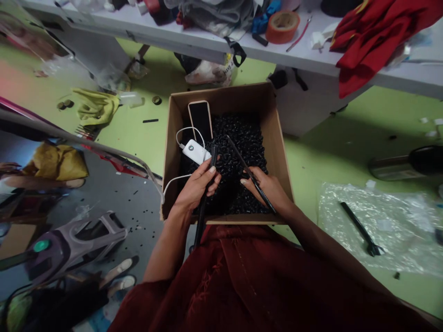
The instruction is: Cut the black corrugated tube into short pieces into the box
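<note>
My left hand (202,179) is closed around a black ribbed tube (200,226), whose corrugated end sticks up past the fingers. In my right hand (265,184) is a knife (238,152) with a long thin blade and a dark handle; its tip points up and left, apart from the tube. Both hands are over a cardboard box (284,161) partly filled with small black pieces (238,129). Inside the box, a phone (200,117) leans at the far left, and a white power bank (194,151) with a white cable lies close to my left hand.
A cluttered white table (207,48) runs across the back, holding an orange tape roll (283,26) and red cloth (377,41). Clear plastic sheeting (408,221) with a black tool (360,230) lies right. At left are a yellow cloth (95,106) and another person's arm (41,181).
</note>
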`<state>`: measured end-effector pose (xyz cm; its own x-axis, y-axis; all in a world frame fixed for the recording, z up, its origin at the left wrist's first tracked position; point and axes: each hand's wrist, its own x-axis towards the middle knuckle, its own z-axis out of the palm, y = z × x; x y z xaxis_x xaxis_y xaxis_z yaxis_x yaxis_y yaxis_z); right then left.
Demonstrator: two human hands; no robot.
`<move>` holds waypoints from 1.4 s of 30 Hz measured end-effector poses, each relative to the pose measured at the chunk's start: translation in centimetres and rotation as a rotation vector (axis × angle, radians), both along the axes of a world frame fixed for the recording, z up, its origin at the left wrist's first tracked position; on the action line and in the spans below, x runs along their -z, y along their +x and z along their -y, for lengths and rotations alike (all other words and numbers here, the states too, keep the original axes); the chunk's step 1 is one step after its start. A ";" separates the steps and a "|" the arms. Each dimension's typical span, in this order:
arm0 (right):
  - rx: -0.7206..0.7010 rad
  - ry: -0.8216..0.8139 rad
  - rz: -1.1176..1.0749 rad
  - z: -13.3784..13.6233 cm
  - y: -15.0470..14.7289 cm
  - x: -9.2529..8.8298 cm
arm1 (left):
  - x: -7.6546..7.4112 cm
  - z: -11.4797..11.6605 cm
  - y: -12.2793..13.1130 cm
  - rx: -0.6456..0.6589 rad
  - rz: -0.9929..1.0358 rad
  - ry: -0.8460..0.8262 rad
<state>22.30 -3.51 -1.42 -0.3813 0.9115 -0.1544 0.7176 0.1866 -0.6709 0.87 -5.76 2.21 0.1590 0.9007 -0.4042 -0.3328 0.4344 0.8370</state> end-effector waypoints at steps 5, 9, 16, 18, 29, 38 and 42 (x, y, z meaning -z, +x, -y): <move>-0.007 -0.019 0.015 -0.1 0.0 0.2 | -0.1 -0.1 0.1 -0.018 -0.021 -0.021; -0.020 -0.012 -0.032 0.1 -0.1 -0.1 | 0.0 0.0 0.1 0.021 -0.037 -0.022; -0.134 -0.005 -0.078 0.5 -0.6 -1.0 | 0.0 0.1 0.1 0.053 -0.005 -0.034; -0.139 0.001 -0.055 0.5 -0.6 -0.9 | -0.2 0.1 0.0 0.058 0.015 -0.038; 0.051 -0.010 -0.166 -0.2 -0.1 -0.4 | 0.0 0.1 -0.4 0.055 0.082 -0.078; -0.019 -0.071 -0.107 -0.1 -0.1 -0.2 | 0.1 0.1 0.5 -0.024 -0.425 0.090; -0.028 -0.094 -0.102 -0.1 0.0 -0.3 | 0.3 0.2 0.5 -0.020 -0.486 0.123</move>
<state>22.32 -3.44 -1.09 -0.4249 0.8833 -0.1981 0.6405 0.1386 -0.7554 1.33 -5.98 1.90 -0.0389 0.9474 -0.3176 0.1013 0.3200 0.9420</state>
